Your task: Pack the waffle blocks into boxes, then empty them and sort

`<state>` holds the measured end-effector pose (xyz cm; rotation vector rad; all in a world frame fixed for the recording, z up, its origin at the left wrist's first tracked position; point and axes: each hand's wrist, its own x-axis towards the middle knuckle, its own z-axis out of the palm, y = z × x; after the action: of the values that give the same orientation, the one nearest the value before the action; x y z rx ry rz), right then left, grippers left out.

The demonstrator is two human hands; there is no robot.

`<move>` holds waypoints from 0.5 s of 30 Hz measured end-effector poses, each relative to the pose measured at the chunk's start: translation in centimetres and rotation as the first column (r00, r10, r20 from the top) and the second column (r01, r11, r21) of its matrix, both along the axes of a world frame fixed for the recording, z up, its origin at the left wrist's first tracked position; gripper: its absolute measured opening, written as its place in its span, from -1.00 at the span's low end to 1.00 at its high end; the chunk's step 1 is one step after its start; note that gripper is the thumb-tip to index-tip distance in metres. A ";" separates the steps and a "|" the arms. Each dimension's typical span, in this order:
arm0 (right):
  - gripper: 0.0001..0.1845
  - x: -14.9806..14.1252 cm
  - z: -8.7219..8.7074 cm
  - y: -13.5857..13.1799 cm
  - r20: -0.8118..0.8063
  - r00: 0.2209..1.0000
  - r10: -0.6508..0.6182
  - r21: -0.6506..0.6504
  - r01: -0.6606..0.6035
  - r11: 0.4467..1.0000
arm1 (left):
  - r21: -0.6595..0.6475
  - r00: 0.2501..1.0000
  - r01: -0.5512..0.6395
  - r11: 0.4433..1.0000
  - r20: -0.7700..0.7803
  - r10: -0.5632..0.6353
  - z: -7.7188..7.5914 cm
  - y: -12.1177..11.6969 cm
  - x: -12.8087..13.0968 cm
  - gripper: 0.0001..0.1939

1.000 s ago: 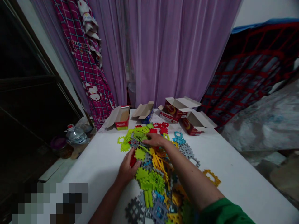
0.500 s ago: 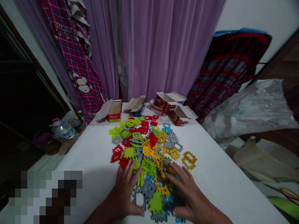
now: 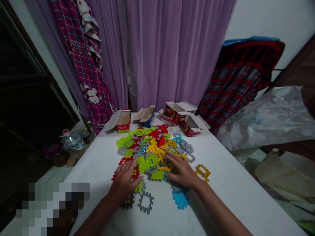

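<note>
Your left grip (image 3: 125, 179) and right grip (image 3: 180, 170) rest open, grasping nothing, against the plastic tile heap (image 3: 150, 154) mid-bench (image 3: 221, 186); a blue tile (image 3: 180, 200) and grey frame tile (image 3: 145, 202) lie outside it, nearer you.

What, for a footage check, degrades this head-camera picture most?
Head view: dim light leaves the left side nearly black; a pixelated patch hides the lower left corner; wide-angle distortion skews the white table; the left hand and right hand cast soft shadows.
</note>
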<state>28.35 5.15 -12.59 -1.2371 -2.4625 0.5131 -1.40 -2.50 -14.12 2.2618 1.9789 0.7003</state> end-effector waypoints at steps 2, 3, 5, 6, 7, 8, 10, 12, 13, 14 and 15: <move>-0.33 0.3 1.2 1.9 -0.077 0.997 -0.001 -0.004 0.001 1.000 | 0.010 0.999 -0.045 0.999 -0.001 0.045 0.7 2.0 -1.8 -0.42; -0.41 0.3 1.8 3.2 -0.115 0.993 -0.018 -0.005 0.017 1.000 | 0.007 0.998 -0.064 0.998 0.007 0.064 1.0 3.4 -2.6 -0.47; -0.52 -0.3 2.6 6.8 -0.150 0.984 -0.092 -0.011 0.091 0.996 | -0.008 0.996 -0.081 0.997 0.047 0.081 1.6 7.1 -3.8 -0.50; -0.54 -0.8 2.9 8.9 -0.142 0.978 -0.155 -0.017 0.154 0.988 | -0.018 0.994 -0.080 0.997 0.076 0.081 1.9 9.3 -4.2 -0.48; -0.53 -1.6 3.1 11.1 -0.114 0.967 -0.229 -0.030 0.227 0.973 | -0.034 0.991 -0.074 0.997 0.109 0.078 2.2 11.6 -4.3 -0.46; -0.51 -2.4 3.2 13.4 -0.058 0.948 -0.312 -0.046 0.309 0.950 | -0.060 0.987 -0.075 0.995 0.140 0.083 2.4 13.9 -4.3 -0.44; -0.38 -4.3 2.9 17.8 0.086 0.887 -0.453 -0.086 0.460 0.884 | -0.145 0.975 -0.108 0.983 0.179 0.134 2.8 18.2 -4.0 -0.39; -0.24 -6.1 2.2 21.1 0.228 0.827 -0.514 -0.149 0.551 0.821 | -0.256 0.959 -0.168 0.952 0.181 0.218 2.8 21.7 -3.5 -0.31; -0.20 -7.0 1.7 22.4 0.272 0.812 -0.517 -0.174 0.570 0.803 | -0.307 0.951 -0.190 0.932 0.177 0.253 2.6 23.2 -3.2 -0.28; -0.17 -7.8 1.1 23.3 0.296 0.807 -0.511 -0.192 0.574 0.796 | -0.344 0.944 -0.199 0.918 0.183 0.273 2.3 24.3 -3.0 -0.25; -0.17 -8.6 0.6 23.8 0.294 0.818 -0.495 -0.202 0.559 0.804 | -0.362 0.940 -0.191 0.912 0.201 0.277 2.0 25.2 -2.7 -0.24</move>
<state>19.75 28.98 -11.95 -2.1224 -2.0980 0.5957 -4.14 22.74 -12.10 1.6727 2.0780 0.5724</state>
